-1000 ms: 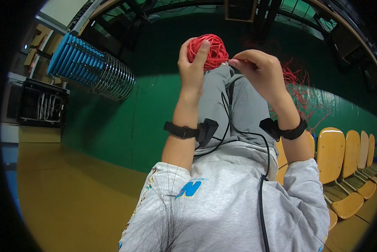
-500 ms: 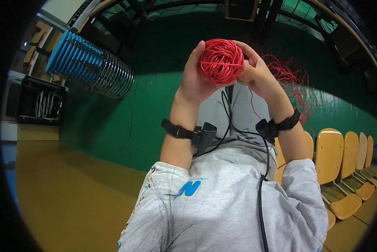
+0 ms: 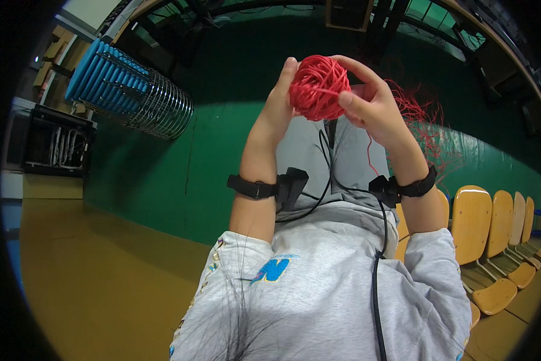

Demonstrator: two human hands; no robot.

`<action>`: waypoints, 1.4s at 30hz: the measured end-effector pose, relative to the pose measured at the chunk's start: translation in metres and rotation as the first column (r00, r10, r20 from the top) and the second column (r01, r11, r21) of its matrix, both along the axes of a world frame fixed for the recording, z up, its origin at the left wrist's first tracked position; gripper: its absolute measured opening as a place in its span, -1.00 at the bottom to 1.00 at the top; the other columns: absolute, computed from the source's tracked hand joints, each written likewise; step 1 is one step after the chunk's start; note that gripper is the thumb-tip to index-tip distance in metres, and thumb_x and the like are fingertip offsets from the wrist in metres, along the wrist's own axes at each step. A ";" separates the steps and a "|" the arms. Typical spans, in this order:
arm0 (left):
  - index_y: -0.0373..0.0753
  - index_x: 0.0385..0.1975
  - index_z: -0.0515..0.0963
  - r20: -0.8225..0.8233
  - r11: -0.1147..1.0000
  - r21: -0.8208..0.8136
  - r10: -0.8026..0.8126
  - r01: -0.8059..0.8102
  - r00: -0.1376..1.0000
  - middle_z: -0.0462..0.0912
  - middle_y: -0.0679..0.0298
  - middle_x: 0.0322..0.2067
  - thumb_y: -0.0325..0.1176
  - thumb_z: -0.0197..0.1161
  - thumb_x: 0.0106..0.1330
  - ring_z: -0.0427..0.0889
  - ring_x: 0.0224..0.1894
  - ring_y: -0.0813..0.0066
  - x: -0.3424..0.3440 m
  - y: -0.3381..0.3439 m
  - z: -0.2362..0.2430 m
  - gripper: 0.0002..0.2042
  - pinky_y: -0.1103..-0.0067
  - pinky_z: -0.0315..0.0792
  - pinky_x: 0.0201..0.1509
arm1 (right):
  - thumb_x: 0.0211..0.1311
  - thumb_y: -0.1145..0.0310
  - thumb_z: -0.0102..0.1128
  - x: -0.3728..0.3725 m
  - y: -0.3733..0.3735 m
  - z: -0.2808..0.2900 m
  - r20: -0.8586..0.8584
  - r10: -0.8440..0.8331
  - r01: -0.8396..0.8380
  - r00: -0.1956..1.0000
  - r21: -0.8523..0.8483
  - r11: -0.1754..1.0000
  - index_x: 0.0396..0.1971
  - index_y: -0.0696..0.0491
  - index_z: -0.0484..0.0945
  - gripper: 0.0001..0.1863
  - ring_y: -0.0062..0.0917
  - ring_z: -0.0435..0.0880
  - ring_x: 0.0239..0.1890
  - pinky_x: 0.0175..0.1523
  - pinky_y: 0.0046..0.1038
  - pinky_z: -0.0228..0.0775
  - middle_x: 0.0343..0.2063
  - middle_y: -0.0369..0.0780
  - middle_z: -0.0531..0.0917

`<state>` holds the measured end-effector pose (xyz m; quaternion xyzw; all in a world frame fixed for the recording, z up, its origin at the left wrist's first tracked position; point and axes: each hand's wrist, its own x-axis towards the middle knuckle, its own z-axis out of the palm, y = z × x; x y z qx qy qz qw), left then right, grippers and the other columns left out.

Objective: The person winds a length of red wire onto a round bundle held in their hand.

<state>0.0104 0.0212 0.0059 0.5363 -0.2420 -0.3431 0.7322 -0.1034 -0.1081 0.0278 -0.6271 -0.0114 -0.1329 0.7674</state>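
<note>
Red cord wound into one ball [image 3: 318,86] sits raised in front of the person, held between both hands. Left hand [image 3: 277,108] lies along the ball's left side, fingers curled up against it with fingertips at its upper left edge. Right hand [image 3: 369,102] wraps the right side: one finger arches over the top, the thumb [image 3: 350,102] presses on the front right. Both hands grip the ball, so no fingers are spread free. Loose red strands [image 3: 424,129] trail in a tangle behind the right wrist; whether they run back to the ball cannot be confirmed at this distortion.

One black band sits on each wrist, two in all [image 3: 255,188] [image 3: 412,188], each with a small black box and cable. No packages or readable signs noted. One blue cylinder in a wire cage [image 3: 129,90] hangs at upper left against the green wall [image 3: 162,174]. Four yellow seats [image 3: 481,240] can be counted in a row at right.
</note>
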 end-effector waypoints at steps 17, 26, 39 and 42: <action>-0.17 0.11 0.11 0.684 0.965 -0.019 0.204 -0.262 0.700 0.48 0.07 -0.08 -0.07 0.49 -0.16 0.56 -0.09 0.22 -0.007 -0.024 -0.020 -0.14 0.46 0.50 -0.07 | 0.09 0.24 0.28 0.023 -0.009 -0.016 -0.137 -0.276 0.300 0.951 0.204 0.932 -0.01 0.28 0.36 -0.44 -0.86 0.22 -0.72 -0.62 -0.75 -0.03 -0.66 -0.44 0.45; -0.26 0.06 0.09 0.572 0.900 -0.279 0.435 -0.334 0.695 0.48 0.09 -0.18 0.07 0.31 0.05 0.56 -0.20 0.34 -0.008 -0.031 -0.028 -0.26 0.53 0.49 -0.18 | 0.16 0.36 0.18 0.011 -0.002 -0.004 -0.040 -0.244 0.246 0.969 0.077 0.966 0.08 0.23 0.28 -0.49 -0.83 0.28 -0.68 -0.61 -0.74 0.02 -0.61 -0.37 0.48; -0.26 0.02 0.26 -0.001 0.902 -0.326 0.298 -0.282 0.955 0.48 0.16 -0.10 0.16 -0.07 0.27 0.53 -0.10 0.38 -0.007 -0.027 -0.017 -0.42 0.51 0.46 -0.03 | 0.27 0.40 0.03 -0.005 0.000 -0.004 0.031 -0.245 0.246 0.969 -0.214 0.945 -0.10 0.09 0.34 -0.77 -0.82 0.27 -0.60 -0.55 -0.72 0.06 -0.64 -0.42 0.41; -0.26 0.02 0.31 -0.063 0.923 -0.327 0.192 -0.202 0.979 0.49 0.15 -0.09 0.22 -0.15 0.27 0.54 -0.08 0.33 -0.006 -0.025 -0.013 -0.38 0.49 0.48 -0.02 | 0.28 0.35 0.04 -0.004 0.003 -0.003 0.041 -0.206 0.210 0.978 -0.127 0.969 -0.02 0.07 0.30 -0.69 -0.82 0.25 -0.63 -0.56 -0.72 0.07 -0.63 -0.43 0.42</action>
